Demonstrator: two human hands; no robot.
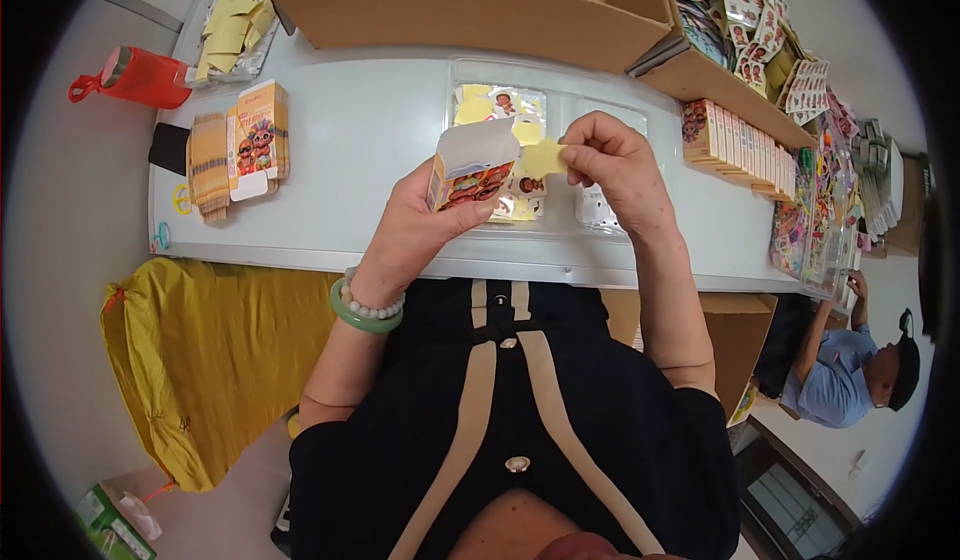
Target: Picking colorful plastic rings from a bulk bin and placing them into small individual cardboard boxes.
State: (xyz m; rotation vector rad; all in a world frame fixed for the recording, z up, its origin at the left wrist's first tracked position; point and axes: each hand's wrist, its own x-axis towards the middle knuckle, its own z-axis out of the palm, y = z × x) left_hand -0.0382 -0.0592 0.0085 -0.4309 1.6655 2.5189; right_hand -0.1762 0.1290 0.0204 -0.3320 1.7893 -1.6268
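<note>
Yellow card piece (543, 158) pinched in right hand (612, 170), just right of small carton's (470, 172) open top; left hand (420, 222) grips carton upright, near table's (350, 140) front edge.

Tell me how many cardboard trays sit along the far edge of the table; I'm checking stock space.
2. One large cardboard tray lies at the far middle of the table; a second stands angled at the far right. More may be hidden beyond the picture's rim.
</note>
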